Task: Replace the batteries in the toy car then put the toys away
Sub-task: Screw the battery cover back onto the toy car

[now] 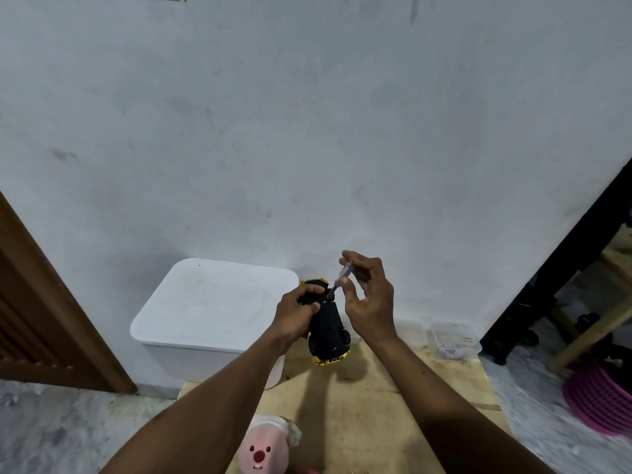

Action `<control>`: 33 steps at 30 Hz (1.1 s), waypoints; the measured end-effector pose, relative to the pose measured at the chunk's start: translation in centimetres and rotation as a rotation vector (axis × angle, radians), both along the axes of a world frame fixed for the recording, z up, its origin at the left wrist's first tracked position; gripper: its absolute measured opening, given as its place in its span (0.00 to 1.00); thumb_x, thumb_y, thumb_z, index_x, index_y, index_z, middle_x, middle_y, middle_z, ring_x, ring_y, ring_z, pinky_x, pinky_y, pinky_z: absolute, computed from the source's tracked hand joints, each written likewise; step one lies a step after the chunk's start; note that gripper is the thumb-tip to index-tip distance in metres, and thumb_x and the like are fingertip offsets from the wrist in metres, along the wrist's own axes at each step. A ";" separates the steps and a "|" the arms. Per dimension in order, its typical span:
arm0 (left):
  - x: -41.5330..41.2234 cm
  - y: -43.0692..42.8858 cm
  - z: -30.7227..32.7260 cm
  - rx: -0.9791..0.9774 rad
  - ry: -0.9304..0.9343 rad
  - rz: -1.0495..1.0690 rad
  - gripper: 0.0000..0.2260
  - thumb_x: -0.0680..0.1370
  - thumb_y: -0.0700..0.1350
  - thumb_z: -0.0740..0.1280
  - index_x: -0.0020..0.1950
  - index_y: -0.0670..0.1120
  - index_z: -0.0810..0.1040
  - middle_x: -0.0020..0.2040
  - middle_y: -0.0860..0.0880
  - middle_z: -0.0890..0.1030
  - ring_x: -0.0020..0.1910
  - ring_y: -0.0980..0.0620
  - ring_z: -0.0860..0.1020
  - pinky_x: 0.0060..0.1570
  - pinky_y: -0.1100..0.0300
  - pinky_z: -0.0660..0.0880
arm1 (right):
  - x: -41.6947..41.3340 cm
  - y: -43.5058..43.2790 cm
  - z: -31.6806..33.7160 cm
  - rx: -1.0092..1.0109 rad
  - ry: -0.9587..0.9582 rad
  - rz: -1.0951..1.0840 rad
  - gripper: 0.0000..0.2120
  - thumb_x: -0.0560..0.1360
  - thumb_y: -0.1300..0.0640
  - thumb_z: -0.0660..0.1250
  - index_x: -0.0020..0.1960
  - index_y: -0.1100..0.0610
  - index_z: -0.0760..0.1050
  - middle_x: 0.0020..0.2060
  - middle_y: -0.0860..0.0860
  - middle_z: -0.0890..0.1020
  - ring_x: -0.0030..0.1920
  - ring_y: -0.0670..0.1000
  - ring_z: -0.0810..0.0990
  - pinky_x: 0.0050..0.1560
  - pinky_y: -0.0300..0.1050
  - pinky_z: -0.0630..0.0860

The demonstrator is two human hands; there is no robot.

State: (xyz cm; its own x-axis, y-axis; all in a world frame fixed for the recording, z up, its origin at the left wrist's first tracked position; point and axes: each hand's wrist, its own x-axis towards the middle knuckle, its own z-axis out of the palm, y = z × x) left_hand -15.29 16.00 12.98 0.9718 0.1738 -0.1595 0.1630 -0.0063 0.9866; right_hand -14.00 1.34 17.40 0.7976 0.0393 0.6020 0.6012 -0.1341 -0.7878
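Holding toy car [327, 331] belly-up over the wooden board [369, 398] so I reach its underside | left hand [298, 314] fingers wrapped round its front, steadying | right hand [367, 295] fingers pinching screwdriver [339, 280], tip on the underside, likely the battery cover screw | white lidded bin [212, 316] just left, for stowing toys

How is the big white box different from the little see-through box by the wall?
The white box is much bigger than the clear box. The white box is solid, so its inside is hidden; the clear box lets small items show through its walls. The white box sits left of the hands, behind the left hand holding the toy car; the clear box sits to the right. Both stand on the floor against the wall.
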 end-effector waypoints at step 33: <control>-0.5 0.1 0.8 -0.013 0.032 0.019 0.17 0.78 0.33 0.61 0.56 0.52 0.81 0.56 0.50 0.81 0.51 0.48 0.80 0.40 0.50 0.81 | 0.4 -0.3 0.3 0.058 0.098 -0.025 0.23 0.74 0.73 0.68 0.56 0.48 0.72 0.49 0.52 0.83 0.51 0.50 0.84 0.53 0.53 0.82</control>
State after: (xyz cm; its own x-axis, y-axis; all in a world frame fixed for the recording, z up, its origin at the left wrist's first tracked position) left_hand -15.82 16.13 13.76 0.9627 0.1897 -0.1929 0.1947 0.0094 0.9808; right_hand -13.62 1.05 17.72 0.8527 -0.0142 0.5221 0.5183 -0.1002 -0.8493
